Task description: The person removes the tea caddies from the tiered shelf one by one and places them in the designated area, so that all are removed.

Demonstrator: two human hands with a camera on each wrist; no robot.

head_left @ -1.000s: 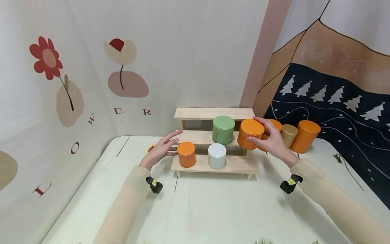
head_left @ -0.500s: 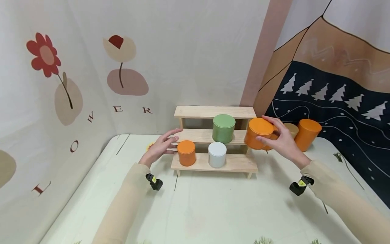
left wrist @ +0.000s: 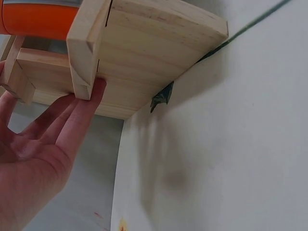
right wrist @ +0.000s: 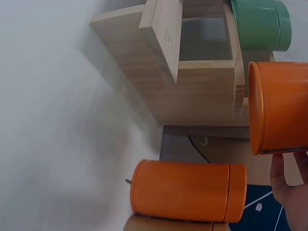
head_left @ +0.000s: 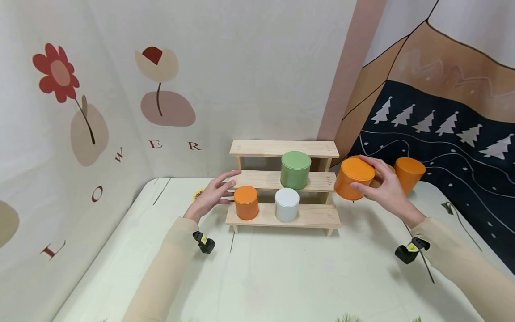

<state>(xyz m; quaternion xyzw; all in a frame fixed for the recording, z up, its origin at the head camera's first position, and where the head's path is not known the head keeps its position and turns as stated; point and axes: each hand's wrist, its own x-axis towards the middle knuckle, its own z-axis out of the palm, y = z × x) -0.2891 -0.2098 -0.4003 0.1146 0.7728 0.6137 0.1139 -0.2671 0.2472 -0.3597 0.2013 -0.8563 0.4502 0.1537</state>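
Observation:
A three-tier wooden step shelf (head_left: pixel 285 214) stands at the middle back. My left hand (head_left: pixel 212 194) touches its left end, with several fingertips against the wooden edge in the left wrist view. Gripped by the rim and side in my right hand (head_left: pixel 388 192) is a large orange canister (head_left: pixel 349 181), held in the air just right of the shelf and tilted. On the middle tier stands a green canister (head_left: pixel 295 170). A small orange canister (head_left: pixel 246 203) and a white canister (head_left: pixel 287 205) sit upright on the lowest tier.
Right of the shelf, an orange canister (head_left: pixel 409 172) stands behind my right hand. The right wrist view shows another orange canister (right wrist: pixel 187 190) beside a tan one (right wrist: pixel 168 225), both mostly hidden in the head view. Printed cloth backs the table (head_left: pixel 277 273).
My right hand has moved to the right, carrying the large orange canister from beside the middle tier to past the shelf's right end. The left hand stays at the shelf.

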